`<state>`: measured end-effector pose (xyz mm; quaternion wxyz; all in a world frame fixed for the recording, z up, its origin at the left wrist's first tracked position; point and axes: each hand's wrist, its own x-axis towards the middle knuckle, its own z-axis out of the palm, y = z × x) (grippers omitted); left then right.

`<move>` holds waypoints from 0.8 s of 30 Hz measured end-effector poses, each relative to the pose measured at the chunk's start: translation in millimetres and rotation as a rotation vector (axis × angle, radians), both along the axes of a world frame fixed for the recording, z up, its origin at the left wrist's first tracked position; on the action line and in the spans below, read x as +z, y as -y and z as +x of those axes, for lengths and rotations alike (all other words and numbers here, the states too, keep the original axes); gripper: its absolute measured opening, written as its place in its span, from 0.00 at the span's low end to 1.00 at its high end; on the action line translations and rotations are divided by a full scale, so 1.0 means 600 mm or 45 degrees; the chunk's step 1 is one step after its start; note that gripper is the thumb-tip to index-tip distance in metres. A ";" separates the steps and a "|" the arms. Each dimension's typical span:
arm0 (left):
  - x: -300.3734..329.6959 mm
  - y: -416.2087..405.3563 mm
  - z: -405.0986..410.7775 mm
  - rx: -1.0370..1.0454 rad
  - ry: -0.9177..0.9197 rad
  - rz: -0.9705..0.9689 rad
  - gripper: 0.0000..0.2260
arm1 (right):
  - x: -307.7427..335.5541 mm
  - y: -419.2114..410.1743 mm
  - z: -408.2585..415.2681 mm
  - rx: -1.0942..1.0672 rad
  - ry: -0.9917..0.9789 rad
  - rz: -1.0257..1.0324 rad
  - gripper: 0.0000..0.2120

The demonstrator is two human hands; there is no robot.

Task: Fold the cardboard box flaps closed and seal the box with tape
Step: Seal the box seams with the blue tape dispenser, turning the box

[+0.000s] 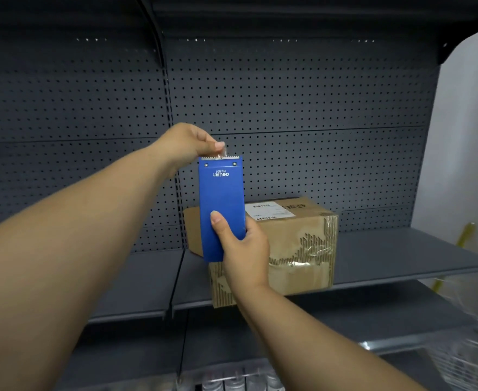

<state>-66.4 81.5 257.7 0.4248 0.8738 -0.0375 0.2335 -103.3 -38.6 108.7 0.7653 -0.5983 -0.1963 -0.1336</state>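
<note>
In the centre of the frame we hold a blue tape dispenser [221, 204] upright in front of us, with its toothed cutting edge at the top. Our right hand [243, 249] grips the lower part of the dispenser: the thumb lies flat on its blue front face and the other fingers are curled round its right edge and behind it. Our left hand [188, 142] comes in from the left side of the frame and sits just above the cutting edge, where its thumb and fingers pinch the small clear end of the tape [222, 150]. The tape end stands only a little out of the dispenser.

The cardboard box [291, 246] lies behind and below the dispenser, a little right of centre, on the grey metal shelf [401, 255]. Neither hand touches it; the right hand and the dispenser cover its left part from our view. The top of the box looks closed on the right side and carries a white shipping label [270, 211]. To the left of the dispenser one brown flap [192, 232] stands out sideways. The front of the box is torn, with the corrugated layer showing and old clear tape on it.

Behind the shelf a dark perforated back panel [316, 108] fills the upper half of the frame.
</note>
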 end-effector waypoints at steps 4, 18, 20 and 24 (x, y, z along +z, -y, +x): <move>-0.036 0.010 -0.009 0.039 0.048 -0.041 0.08 | -0.012 0.016 -0.020 -0.030 -0.059 -0.031 0.06; -0.141 0.006 -0.022 0.296 0.214 -0.062 0.11 | -0.095 0.010 -0.074 -0.103 -0.223 -0.095 0.12; -0.144 -0.001 -0.017 0.282 0.194 -0.035 0.11 | -0.105 0.006 -0.075 -0.089 -0.260 -0.071 0.12; -0.148 -0.013 0.001 0.203 0.048 0.036 0.10 | -0.116 -0.001 -0.065 -0.112 -0.321 -0.080 0.12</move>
